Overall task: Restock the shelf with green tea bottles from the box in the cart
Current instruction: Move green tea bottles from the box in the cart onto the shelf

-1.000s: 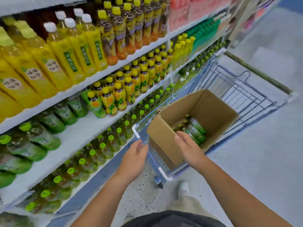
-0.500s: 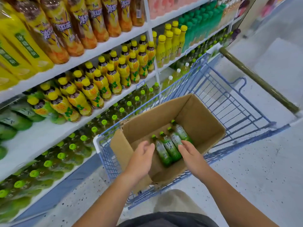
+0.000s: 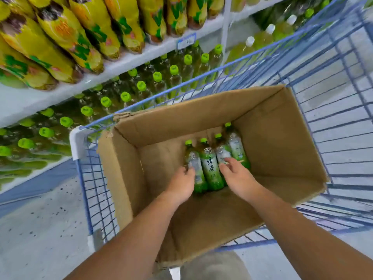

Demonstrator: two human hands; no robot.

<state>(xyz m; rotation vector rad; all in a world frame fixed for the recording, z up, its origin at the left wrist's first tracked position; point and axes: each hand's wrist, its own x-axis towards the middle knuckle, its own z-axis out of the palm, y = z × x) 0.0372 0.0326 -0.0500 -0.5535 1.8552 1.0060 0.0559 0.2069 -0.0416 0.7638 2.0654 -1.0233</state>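
An open cardboard box (image 3: 272,138) sits in the blue wire cart (image 3: 181,87). Several green tea bottles with green caps lie side by side on its floor. My left hand (image 3: 181,182) reaches into the box and curls its fingers round the leftmost bottle (image 3: 198,174). My right hand (image 3: 236,174) is beside it, thumb and fingers closing over the third bottle (image 3: 222,152). A labelled bottle (image 3: 210,166) lies untouched between the two hands. The bottom shelf (image 3: 141,85) to the left holds rows of matching green-capped bottles.
The shelf board above (image 3: 24,102) carries yellow-labelled bottles (image 3: 66,37). Pale drinks with white caps (image 3: 262,37) stand further along, behind the cart's wire side. Speckled floor (image 3: 40,229) shows between cart and shelving. The cart's far end holds nothing but the box.
The view has moved closer and tilted down over the box. Both hands went from the box's near edge down inside onto the bottles.
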